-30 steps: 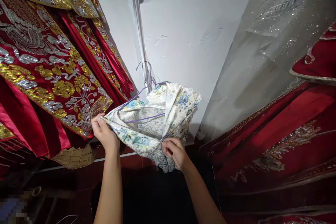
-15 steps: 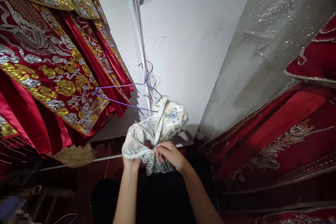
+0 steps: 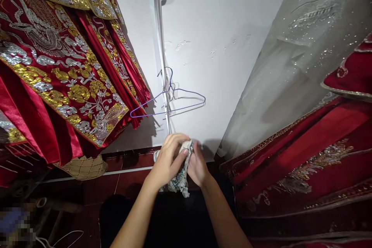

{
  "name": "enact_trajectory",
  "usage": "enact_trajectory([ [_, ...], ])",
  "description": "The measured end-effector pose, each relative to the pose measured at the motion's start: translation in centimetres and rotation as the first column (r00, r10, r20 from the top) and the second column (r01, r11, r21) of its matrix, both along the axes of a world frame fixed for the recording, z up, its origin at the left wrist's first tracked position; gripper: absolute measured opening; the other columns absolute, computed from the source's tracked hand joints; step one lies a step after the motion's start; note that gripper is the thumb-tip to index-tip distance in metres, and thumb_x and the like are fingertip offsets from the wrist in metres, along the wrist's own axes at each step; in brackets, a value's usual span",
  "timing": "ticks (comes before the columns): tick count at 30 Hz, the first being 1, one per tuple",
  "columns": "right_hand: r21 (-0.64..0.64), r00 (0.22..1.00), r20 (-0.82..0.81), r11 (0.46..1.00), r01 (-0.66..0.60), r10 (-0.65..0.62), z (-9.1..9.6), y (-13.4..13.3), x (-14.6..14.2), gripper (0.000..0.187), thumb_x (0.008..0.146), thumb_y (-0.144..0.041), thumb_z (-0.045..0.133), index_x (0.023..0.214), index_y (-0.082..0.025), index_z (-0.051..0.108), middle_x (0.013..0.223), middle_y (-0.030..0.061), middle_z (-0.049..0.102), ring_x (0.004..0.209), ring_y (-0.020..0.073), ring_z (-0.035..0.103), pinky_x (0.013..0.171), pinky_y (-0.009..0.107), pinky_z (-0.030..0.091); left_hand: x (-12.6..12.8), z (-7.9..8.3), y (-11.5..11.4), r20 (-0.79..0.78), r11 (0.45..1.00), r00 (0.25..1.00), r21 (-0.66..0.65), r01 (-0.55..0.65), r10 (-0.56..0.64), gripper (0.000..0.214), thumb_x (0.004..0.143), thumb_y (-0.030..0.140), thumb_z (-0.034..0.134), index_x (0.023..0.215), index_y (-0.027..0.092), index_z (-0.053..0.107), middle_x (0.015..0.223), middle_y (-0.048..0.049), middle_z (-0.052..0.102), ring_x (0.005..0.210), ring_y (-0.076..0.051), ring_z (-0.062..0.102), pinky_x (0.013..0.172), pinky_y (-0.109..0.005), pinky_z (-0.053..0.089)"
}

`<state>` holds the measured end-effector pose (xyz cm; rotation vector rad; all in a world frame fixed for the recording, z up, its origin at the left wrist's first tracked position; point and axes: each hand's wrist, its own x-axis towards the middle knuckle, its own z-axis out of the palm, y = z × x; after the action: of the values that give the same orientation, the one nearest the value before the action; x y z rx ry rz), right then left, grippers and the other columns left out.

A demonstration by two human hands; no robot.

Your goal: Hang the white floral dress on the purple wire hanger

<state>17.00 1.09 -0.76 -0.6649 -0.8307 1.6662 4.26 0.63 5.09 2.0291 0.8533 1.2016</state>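
A white garment with a blue-green floral print (image 3: 180,183) is bunched up between my two hands, low in the middle of the view. My left hand (image 3: 171,159) is closed over its upper left part, thumb pressed on the fabric. From the other side my right hand (image 3: 197,164) grips the gathered cloth, its fingers partly hidden by the garment. Just beyond my hands a thin purple wire hanger (image 3: 186,105) hangs bare by its hook against the wall, apart from the cloth.
A narrow metal strip (image 3: 160,38) runs down the white wall (image 3: 215,15). On the left hang red robes with gold and silver embroidery (image 3: 78,93). A sheer white sequinned fabric (image 3: 270,66) and dark red beaded gowns (image 3: 305,151) hang at right. Dark red tiles (image 3: 130,182) cover the floor.
The garment has come off the purple hanger, which now hangs level and bare. My hands have drawn together, gathering the cloth into a smaller bunch.
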Motion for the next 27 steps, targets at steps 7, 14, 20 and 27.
enact_trajectory([
  [7, 0.048, 0.875, 0.301, 0.911, -0.41, 0.379, 4.4, 2.3, 4.4, 0.033, 0.076, -0.041, 0.076, 0.093, -0.013, 0.072, 0.074, 0.004, 0.07, 0.067, 0.017, 0.065, 0.067, 0.028, 0.05, -3.9, -3.4, 2.3, -0.23, 0.933, 0.942, -0.322, 0.163, -0.244, 0.052, 0.1, 0.053, 0.032, 0.137, 0.023, 0.053, 0.131, -0.0085, 0.063, 0.123, -0.025, 0.055, 0.108, -0.039, 0.041],
  [14, 0.169, 0.519, 0.827, 0.788, -0.593, 0.214, 10.7, 4.8, 7.0, 0.021, 0.074, -0.034, 0.073, 0.069, -0.015, 0.067, 0.068, 0.003, 0.066, 0.061, 0.0164, 0.059, 0.052, 0.025, 0.041, -7.2, -3.4, 1.8, -0.364, 0.928, 0.872, -0.297, 0.224, -0.327, 0.031, 0.081, 0.051, 0.067, 0.093, 0.024, 0.075, 0.084, -0.003, 0.075, 0.075, -0.024, 0.067, 0.072, -0.029, 0.05],
  [20, 0.762, 0.613, 0.475, 0.644, 0.072, -0.631, 11.2, 10.1, 4.8, 0.023, 0.076, -0.021, 0.061, 0.098, -0.018, 0.068, 0.097, 0.0047, 0.069, 0.092, 0.0208, 0.062, 0.083, 0.031, 0.047, -11.4, -1.6, 3.9, -0.664, 0.959, 0.741, -0.265, -0.104, -0.103, 0.026, 0.065, 0.048, 0.078, 0.069, 0.024, 0.07, 0.064, -0.0021, 0.067, 0.054, -0.02, 0.058, 0.053, -0.026, 0.038],
  [27, 0.529, 0.591, 0.671, 0.847, 0.04, -0.447, 4.7, 17.4, 1.7, 0.027, 0.087, -0.037, 0.046, 0.083, -0.017, 0.063, 0.084, 0.0049, 0.066, 0.081, 0.0195, 0.059, 0.074, 0.029, 0.044, -13.8, -0.6, 4.9, -0.523, 0.945, 0.831, -0.132, -0.301, 0.192, 0.026, 0.07, 0.044, 0.073, 0.058, 0.024, 0.064, 0.075, -0.0088, 0.072, 0.07, -0.027, 0.067, 0.071, -0.031, 0.047],
])
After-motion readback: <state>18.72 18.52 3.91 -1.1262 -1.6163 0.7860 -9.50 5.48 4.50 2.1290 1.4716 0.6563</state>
